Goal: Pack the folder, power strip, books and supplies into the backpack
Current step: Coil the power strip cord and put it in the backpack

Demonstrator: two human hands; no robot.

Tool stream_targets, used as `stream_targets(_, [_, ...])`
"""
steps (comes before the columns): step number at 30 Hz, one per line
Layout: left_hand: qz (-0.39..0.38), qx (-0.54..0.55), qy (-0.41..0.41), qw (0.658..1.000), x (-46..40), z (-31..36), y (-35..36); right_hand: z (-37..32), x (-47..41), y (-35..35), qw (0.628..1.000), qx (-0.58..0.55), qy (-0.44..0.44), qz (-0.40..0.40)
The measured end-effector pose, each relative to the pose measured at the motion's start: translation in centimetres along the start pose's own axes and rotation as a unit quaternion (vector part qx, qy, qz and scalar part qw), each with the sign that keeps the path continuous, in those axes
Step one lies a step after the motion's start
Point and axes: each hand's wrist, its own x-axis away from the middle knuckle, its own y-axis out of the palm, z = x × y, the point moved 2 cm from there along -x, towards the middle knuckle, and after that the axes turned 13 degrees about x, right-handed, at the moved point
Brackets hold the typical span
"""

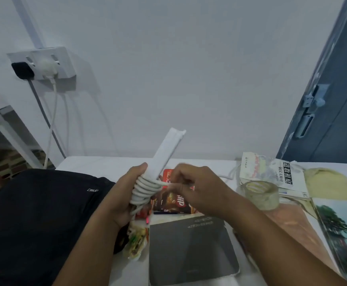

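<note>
At the centre of the frame the left hand (pixel 125 195) grips the lower end of a white power strip (pixel 166 150), fingers curled round it, so that the strip tilts up and to the right above the bench (pixel 98 164). Its white cord (pixel 147 187) is coiled in several turns round the strip just above that grip. The right hand (pixel 197 186) pinches the free run of the cord beside the coils, fingers bent. At lower left a black backpack (pixel 38 213) lies flat on the bench. Below the hands lie a red and brown snack packet (pixel 172 201), a small colourful wrapper (pixel 136 240) and a grey book (pixel 191 250). At right sit a roll of clear tape (pixel 261 193), a booklet with printed characters (pixel 271 172) and a book with a tree picture on its cover (pixel 342 228). At upper left a wall socket (pixel 42 62) holds a black and a white plug.
</note>
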Motion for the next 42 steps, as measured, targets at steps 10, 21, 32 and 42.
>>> stream_targets(10, [-0.28, -0.44, 0.015, 0.853, 1.1, 3.8, -2.6, 0.9, -5.6, -0.6, 0.973, 0.164, 0.134, -0.095])
stream_targets(21, [-0.05, -0.286, 0.08, 0.954, -3.7, 1.3, -6.4, -3.0, -5.3, 3.5, 0.974, 0.194, 0.068, -0.093])
stream_targets(32, [0.061, -0.051, -0.012, 0.997, -4.6, 0.2, -5.7, 1.5, -2.1, 8.8, 0.987, 0.074, -0.011, 0.145])
stream_targets(42, [0.018, -0.074, -0.016, 0.997, -3.0, -1.0, -5.9, 3.4, -1.3, 9.0, 0.989, 0.102, 0.06, 0.093])
